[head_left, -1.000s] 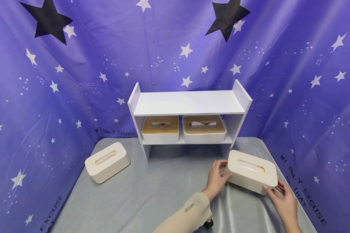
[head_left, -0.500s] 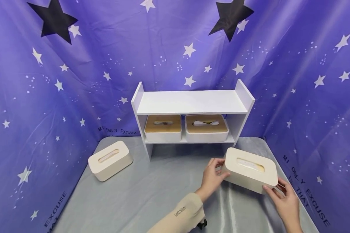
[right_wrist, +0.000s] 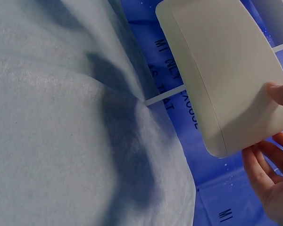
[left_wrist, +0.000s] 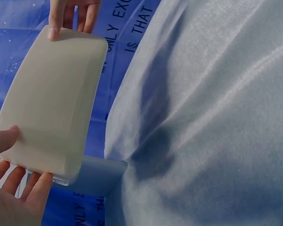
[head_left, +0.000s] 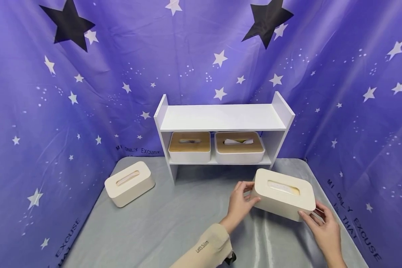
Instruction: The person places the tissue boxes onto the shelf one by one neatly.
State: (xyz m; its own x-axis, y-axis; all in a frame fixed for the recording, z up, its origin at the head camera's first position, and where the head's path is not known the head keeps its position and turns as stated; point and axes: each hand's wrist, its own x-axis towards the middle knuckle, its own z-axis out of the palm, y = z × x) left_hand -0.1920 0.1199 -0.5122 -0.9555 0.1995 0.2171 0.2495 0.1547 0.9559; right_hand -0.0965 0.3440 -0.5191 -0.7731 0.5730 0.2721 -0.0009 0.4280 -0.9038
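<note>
Both hands hold a cream tissue box [head_left: 281, 201] by its two ends, at the right of the table in the head view. My left hand [head_left: 239, 204] grips its left end, thumb on the near side and fingers around the end. The right hand [head_left: 323, 229] grips the opposite end the same way. In the left wrist view the box [left_wrist: 52, 103] hangs above the grey cloth, apart from it. The right wrist view shows the right thumb on the side wall of the box [right_wrist: 226, 70] and the fingers under its edge. Tissue shows in the slot on top.
A white shelf [head_left: 221, 117] stands at the back. Two white tissue boxes with wooden lids, a left one [head_left: 191, 147] and a right one [head_left: 239, 149], sit on its lower board. Another cream tissue box [head_left: 130, 184] lies at the left. Starry purple cloth [head_left: 201, 56] surrounds the table.
Both hands, still gripping the cream tissue box, have carried it slightly left and up off the table. The whole head view has shifted a little. The other boxes stay put.
</note>
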